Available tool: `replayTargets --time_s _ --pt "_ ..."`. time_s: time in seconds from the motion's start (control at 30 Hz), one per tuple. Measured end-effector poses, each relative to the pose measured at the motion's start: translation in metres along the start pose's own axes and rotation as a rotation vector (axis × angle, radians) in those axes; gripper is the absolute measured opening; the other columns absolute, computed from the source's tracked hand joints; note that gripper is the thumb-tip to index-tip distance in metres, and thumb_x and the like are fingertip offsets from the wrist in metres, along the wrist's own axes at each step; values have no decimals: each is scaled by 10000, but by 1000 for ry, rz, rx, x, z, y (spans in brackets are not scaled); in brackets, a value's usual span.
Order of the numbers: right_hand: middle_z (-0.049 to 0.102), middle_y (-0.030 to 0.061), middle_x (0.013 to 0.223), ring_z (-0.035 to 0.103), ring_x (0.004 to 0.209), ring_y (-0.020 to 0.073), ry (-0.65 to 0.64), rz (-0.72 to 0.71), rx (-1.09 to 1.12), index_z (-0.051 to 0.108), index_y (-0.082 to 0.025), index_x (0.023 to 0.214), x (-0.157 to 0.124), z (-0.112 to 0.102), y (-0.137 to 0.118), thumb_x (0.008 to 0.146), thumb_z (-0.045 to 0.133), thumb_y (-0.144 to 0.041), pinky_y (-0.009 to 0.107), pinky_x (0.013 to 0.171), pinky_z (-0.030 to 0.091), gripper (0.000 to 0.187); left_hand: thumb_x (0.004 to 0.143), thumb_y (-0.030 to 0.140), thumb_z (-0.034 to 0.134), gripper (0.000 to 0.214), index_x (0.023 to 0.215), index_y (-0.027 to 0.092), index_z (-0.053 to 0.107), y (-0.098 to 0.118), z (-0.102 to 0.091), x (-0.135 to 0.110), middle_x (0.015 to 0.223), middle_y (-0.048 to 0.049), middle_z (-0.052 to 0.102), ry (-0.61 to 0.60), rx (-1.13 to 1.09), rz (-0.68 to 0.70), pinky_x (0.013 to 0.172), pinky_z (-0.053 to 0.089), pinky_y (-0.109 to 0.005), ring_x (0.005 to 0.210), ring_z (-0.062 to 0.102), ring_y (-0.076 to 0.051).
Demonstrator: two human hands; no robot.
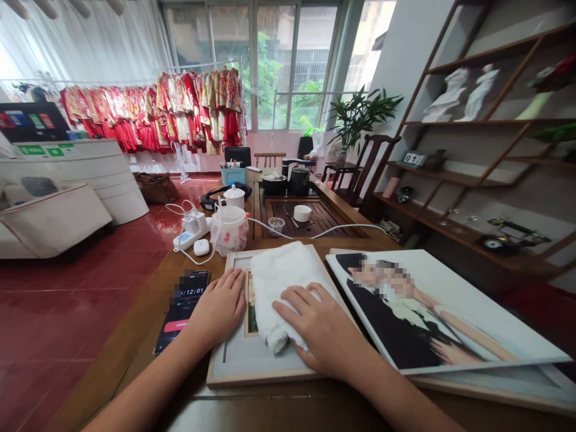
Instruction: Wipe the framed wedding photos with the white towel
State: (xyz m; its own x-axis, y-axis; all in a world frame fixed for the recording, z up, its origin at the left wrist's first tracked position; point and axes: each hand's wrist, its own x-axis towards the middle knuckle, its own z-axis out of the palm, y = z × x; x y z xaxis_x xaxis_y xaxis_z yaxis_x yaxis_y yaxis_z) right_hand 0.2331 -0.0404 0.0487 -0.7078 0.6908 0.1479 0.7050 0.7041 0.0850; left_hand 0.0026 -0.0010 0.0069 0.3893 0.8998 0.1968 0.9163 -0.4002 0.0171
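A framed picture [288,367] lies flat on the wooden table, with a pale border and a small dark picture at its centre. A folded, fluffy white cloth [274,270] rests over the middle of it and hides most of that picture. My right hand [321,327] grips the cloth from above at its right side, fingers bent over it and the thumb at its lower edge. Flat on the frame's left border lies my left hand [227,300], fingers stretched out and holding nothing.
Right of the frame, a large photo print [432,318] sits on another frame. A phone [182,312] lies left. Beyond are a bagged cup [231,231], a power strip [191,234], a white cable, a tea tray [324,216] and a small white cup [302,213].
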Motion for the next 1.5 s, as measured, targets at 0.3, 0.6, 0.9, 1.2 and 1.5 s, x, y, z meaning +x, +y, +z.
replayTargets --time_s 0.3,0.6,0.9,1.2,1.5 --pt "572 121 1241 480 1152 303 -22 -138 40 497 -193 1245 -2 -2 1 767 646 -332 493 986 287 520 988 238 310 437 1356 109 508 2 -1 2 1446 -127 483 4 20 10 1081 388 -418 1379 388 -255" --pt "577 139 1205 492 1124 310 -10 -36 -21 508 -178 1226 0 2 1 743 634 -283 502 974 304 510 984 249 314 476 1413 88 443 -2 4 1 1480 -135 436 -3 -20 7 1116 345 -410 1394 360 -251" --pt "586 127 1202 497 1118 302 -2 -37 9 516 -196 1218 -1 1 -1 769 624 -303 496 962 314 475 980 237 323 457 1383 92 482 -1 2 1 1457 -147 464 14 -29 14 1096 378 -436 1382 381 -267" --pt "578 137 1226 482 1153 315 -9 -77 1 509 -187 1235 -2 1 0 764 643 -303 513 993 284 503 983 243 316 464 1395 92 465 0 3 1 1465 -137 457 2 -15 17 1109 354 -417 1388 369 -256" --pt "577 138 1212 491 1123 306 15 -5 -18 508 -197 1222 0 1 2 785 600 -271 500 964 295 453 989 242 312 472 1413 83 443 0 0 0 1480 -139 435 -14 -9 5 1101 365 -427 1393 360 -263"
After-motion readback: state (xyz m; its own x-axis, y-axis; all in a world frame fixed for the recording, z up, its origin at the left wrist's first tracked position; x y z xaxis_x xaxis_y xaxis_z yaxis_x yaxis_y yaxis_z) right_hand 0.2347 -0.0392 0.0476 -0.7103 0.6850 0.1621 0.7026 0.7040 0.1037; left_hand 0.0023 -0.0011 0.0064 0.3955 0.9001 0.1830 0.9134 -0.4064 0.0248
